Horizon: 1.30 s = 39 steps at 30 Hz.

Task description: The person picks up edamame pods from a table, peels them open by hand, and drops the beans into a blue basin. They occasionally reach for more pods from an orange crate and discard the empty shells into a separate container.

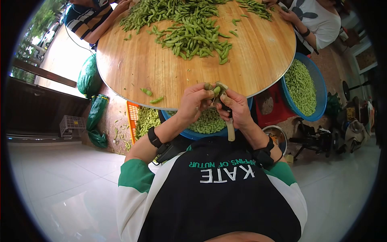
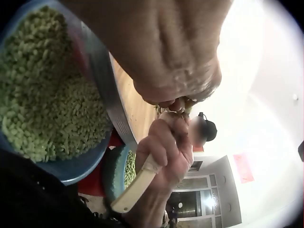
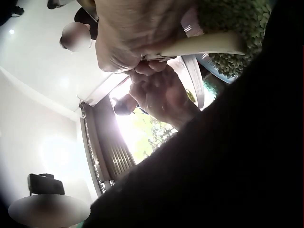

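Over the near edge of the round wooden table (image 1: 133,72), my left hand (image 1: 191,104) pinches a green soybean pod (image 1: 217,90) between thumb and fingers. My right hand (image 1: 238,109) meets it fingertip to fingertip and grips a tool with a flat cream handle (image 1: 231,131). The handle (image 2: 135,190) sticks out below the curled fingers in the left wrist view; the tool's working end is mostly hidden. Beneath both hands stands a blue tub (image 1: 197,135) of small pale green pods. A large heap of soybean pods (image 1: 189,36) lies farther back on the table.
Two loose pods (image 1: 156,100) lie near the table's left edge. An orange basket (image 1: 132,121) stands at the left, another blue tub (image 1: 324,94) at the right on a red stool (image 1: 278,109). Two other people sit across the table. Green sacks (image 1: 89,76) stand on the left floor.
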Each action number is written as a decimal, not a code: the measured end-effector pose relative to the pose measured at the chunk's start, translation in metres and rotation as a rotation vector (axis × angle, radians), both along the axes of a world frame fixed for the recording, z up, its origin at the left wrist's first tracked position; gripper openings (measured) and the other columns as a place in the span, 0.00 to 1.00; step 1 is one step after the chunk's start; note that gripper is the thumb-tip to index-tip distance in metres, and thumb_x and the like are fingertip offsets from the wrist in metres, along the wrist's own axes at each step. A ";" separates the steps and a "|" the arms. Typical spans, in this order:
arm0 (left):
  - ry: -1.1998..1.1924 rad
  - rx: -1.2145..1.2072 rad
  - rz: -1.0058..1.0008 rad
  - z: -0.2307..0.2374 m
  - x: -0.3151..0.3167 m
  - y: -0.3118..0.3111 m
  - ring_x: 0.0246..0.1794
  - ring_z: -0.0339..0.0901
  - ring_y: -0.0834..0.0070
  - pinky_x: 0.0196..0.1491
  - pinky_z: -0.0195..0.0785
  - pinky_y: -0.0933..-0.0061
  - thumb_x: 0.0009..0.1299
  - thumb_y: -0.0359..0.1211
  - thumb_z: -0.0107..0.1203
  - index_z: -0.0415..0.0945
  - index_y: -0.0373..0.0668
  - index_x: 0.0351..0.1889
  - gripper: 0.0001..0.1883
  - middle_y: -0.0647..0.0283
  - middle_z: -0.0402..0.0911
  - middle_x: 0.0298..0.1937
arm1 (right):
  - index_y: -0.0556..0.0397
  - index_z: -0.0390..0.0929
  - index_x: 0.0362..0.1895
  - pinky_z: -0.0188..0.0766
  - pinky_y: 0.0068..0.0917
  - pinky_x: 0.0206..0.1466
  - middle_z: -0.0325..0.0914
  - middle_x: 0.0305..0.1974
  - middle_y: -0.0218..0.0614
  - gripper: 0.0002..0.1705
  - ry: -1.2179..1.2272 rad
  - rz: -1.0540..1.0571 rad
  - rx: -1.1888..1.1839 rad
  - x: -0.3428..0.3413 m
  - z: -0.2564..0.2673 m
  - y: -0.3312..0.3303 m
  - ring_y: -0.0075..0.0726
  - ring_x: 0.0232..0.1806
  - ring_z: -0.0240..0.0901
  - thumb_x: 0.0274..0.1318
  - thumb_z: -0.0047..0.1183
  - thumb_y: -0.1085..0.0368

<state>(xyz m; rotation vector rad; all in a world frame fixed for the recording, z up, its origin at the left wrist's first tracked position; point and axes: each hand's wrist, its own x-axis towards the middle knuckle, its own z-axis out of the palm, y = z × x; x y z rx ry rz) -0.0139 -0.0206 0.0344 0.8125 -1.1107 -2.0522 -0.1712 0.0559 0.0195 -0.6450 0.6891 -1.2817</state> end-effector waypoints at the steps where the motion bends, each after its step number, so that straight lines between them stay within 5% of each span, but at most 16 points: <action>1: 0.049 0.124 0.011 0.002 -0.002 0.001 0.21 0.64 0.89 0.24 0.54 0.86 0.65 0.28 0.53 0.78 0.35 0.37 0.07 0.72 0.73 0.23 | 0.54 0.66 0.61 0.55 0.13 0.17 0.72 0.30 0.31 0.20 0.033 -0.001 -0.032 0.000 -0.001 0.000 0.16 0.17 0.57 0.68 0.42 0.62; 3: 0.098 0.248 0.023 -0.001 -0.002 -0.003 0.21 0.64 0.89 0.23 0.53 0.86 0.65 0.28 0.53 0.78 0.35 0.38 0.08 0.72 0.73 0.23 | 0.54 0.66 0.61 0.55 0.13 0.18 0.72 0.30 0.31 0.20 0.035 0.016 -0.034 -0.001 0.004 0.001 0.16 0.18 0.57 0.68 0.41 0.62; 5: 0.006 -0.021 -0.028 -0.015 0.001 -0.012 0.21 0.63 0.89 0.24 0.54 0.86 0.65 0.28 0.53 0.78 0.36 0.37 0.07 0.72 0.73 0.23 | 0.55 0.66 0.60 0.55 0.13 0.18 0.73 0.30 0.31 0.19 0.038 0.030 -0.034 -0.003 0.004 0.003 0.16 0.18 0.57 0.68 0.41 0.62; 17: -0.268 -0.662 0.050 -0.018 0.009 -0.007 0.24 0.66 0.89 0.25 0.57 0.84 0.66 0.30 0.52 0.77 0.37 0.35 0.06 0.71 0.73 0.23 | 0.57 0.66 0.60 0.54 0.14 0.16 0.70 0.28 0.32 0.20 0.193 -0.040 -0.055 0.005 -0.001 0.001 0.16 0.16 0.55 0.68 0.41 0.63; 18: -0.268 -0.663 0.051 -0.017 0.009 -0.008 0.24 0.66 0.89 0.25 0.57 0.84 0.66 0.30 0.52 0.77 0.37 0.35 0.06 0.71 0.73 0.23 | 0.57 0.67 0.59 0.54 0.13 0.16 0.70 0.28 0.33 0.19 0.172 -0.052 -0.048 0.006 -0.002 0.000 0.16 0.16 0.55 0.68 0.42 0.63; 20: -0.061 -0.092 -0.035 -0.015 0.008 -0.010 0.21 0.65 0.89 0.23 0.55 0.84 0.65 0.29 0.52 0.76 0.37 0.34 0.05 0.71 0.73 0.23 | 0.57 0.67 0.58 0.54 0.13 0.16 0.70 0.28 0.33 0.18 0.152 -0.063 -0.040 0.005 -0.003 -0.001 0.16 0.16 0.55 0.68 0.42 0.63; 23: 0.077 0.222 -0.117 -0.003 0.005 -0.011 0.18 0.63 0.87 0.21 0.52 0.85 0.63 0.28 0.52 0.76 0.39 0.34 0.04 0.70 0.73 0.24 | 0.56 0.68 0.57 0.54 0.13 0.16 0.71 0.28 0.34 0.17 0.024 0.003 -0.002 -0.001 -0.002 0.000 0.16 0.16 0.55 0.68 0.42 0.63; 29: 0.204 0.477 -0.204 -0.006 0.005 -0.012 0.20 0.63 0.87 0.21 0.52 0.85 0.60 0.26 0.51 0.76 0.39 0.33 0.05 0.71 0.73 0.25 | 0.56 0.68 0.57 0.54 0.14 0.16 0.71 0.28 0.34 0.17 -0.146 0.098 -0.047 -0.005 -0.006 0.002 0.16 0.16 0.55 0.68 0.42 0.62; 35: -0.020 0.078 -0.153 -0.011 -0.004 -0.012 0.18 0.62 0.89 0.21 0.53 0.85 0.59 0.26 0.52 0.75 0.39 0.29 0.02 0.71 0.73 0.23 | 0.55 0.68 0.61 0.55 0.13 0.18 0.72 0.28 0.29 0.21 -0.030 0.088 -0.013 -0.004 -0.011 0.007 0.14 0.18 0.56 0.67 0.45 0.64; 37: -0.075 -0.029 -0.158 -0.019 -0.003 -0.018 0.19 0.63 0.87 0.22 0.53 0.83 0.60 0.27 0.51 0.74 0.38 0.28 0.03 0.70 0.72 0.23 | 0.55 0.68 0.61 0.56 0.13 0.19 0.73 0.28 0.26 0.20 0.627 -0.104 -0.225 0.001 -0.020 0.002 0.13 0.19 0.58 0.66 0.46 0.66; 39: -0.139 -0.119 -0.167 -0.023 -0.001 -0.019 0.20 0.64 0.86 0.23 0.54 0.82 0.62 0.28 0.50 0.74 0.37 0.27 0.04 0.70 0.72 0.23 | 0.56 0.68 0.60 0.57 0.13 0.20 0.74 0.28 0.25 0.20 0.607 -0.098 -0.187 0.001 -0.021 0.003 0.12 0.19 0.59 0.65 0.47 0.68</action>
